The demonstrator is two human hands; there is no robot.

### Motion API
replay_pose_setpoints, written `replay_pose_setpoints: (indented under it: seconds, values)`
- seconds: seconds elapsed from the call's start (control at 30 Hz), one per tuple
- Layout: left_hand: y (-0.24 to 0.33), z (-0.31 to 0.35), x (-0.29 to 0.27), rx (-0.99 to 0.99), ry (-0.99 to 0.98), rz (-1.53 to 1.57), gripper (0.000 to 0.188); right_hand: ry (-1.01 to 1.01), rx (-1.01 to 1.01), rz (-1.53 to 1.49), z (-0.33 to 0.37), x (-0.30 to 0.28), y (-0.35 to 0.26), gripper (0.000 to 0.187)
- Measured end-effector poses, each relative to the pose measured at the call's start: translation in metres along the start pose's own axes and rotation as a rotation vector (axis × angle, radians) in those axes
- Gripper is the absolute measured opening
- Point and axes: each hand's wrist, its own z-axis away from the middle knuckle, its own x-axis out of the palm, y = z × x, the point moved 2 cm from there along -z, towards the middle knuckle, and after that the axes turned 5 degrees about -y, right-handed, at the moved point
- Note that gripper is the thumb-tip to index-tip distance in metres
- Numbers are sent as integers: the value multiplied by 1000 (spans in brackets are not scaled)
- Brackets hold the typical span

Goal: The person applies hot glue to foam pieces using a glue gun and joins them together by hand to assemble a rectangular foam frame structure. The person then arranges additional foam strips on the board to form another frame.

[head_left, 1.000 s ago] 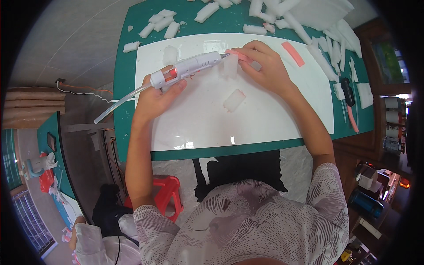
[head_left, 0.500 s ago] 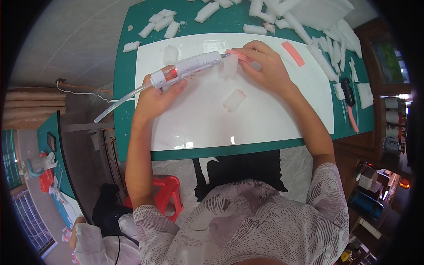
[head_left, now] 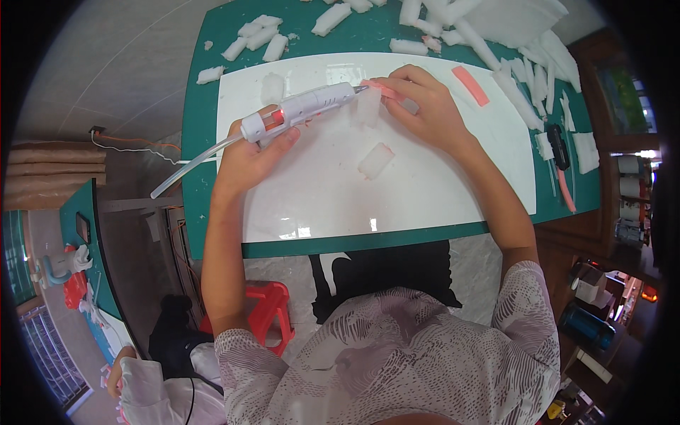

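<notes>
My left hand is closed round a white hot glue gun, with a long clear glue stick sticking out of its back end. The gun's metal tip touches or nearly touches a pink strip. My right hand pinches that strip between thumb and fingers. Just under the strip is a white foam piece; whether the two are joined I cannot tell. Nearer to me, a small white block with pinkish edges lies on the white board. Another white piece rests behind the gun.
A second pink strip lies to the right on the board. Several white foam pieces cover the green table's far side. A black-handled tool lies at the right. A red stool stands below; another person's hand shows at lower left.
Almost nothing differs; both hands, the glue gun and the pink strip hold their places. At lower left the other person's hand has shifted slightly.
</notes>
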Motion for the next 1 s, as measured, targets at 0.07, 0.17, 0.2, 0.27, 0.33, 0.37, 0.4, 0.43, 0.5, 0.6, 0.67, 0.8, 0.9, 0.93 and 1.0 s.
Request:
replay_pose_setpoints:
  seconds: [0.07, 0.17, 0.2, 0.27, 0.33, 0.37, 0.4, 0.43, 0.5, 0.6, 0.67, 0.8, 0.9, 0.93, 1.0]
  values:
    - [-1, 0, -1, 29, 3, -12, 46, 1, -7, -3, 0, 0, -1, 26]
    - [8, 0, 2, 42, 25, -14, 38, -4, 6, 5, 0, 0, -1, 26]
    - [10, 0, 3, 24, 46, -6, 30, -6, 5, 8, 0, 0, 0, 26]
    - [10, 0, 3, 28, 49, 1, 30, -7, 3, 10, 0, 0, -1, 26]
    - [9, 0, 4, 32, 51, 8, 30, 0, 2, -9, 0, 0, 0, 26]
    - [8, 0, 4, 20, 58, 24, 30, 0, 2, -9, 0, 1, 0, 26]
    - [6, 0, 4, 10, 65, 40, 30, -6, 8, -24, 0, 1, 1, 26]
    - [5, 0, 3, 10, 66, 39, 30, -11, 13, -40, 0, 2, 1, 26]
    - [4, 0, 0, 92, 116, 55, 29, -34, 27, -71, -2, -1, -2, 26]
    - [-1, -2, -1, 93, 175, 122, 30, -99, 75, -168, -1, -3, 6, 29]
    - [-6, -3, -4, 86, 189, 99, 31, -142, 104, -239, -1, -2, 9, 31]
    - [-6, -3, -3, 57, 212, 76, 32, -122, 444, -763, -1, 0, 4, 43]
    - [-1, -5, -1, 78, 188, 86, 31, -124, 520, -816, -1, -4, 5, 45]
    - [0, -5, -1, 80, 187, 85, 31, -146, 528, -829, -1, -5, 6, 44]
    - [0, -5, -1, 86, 184, 92, 31, -155, 531, -864, -2, -6, 7, 43]
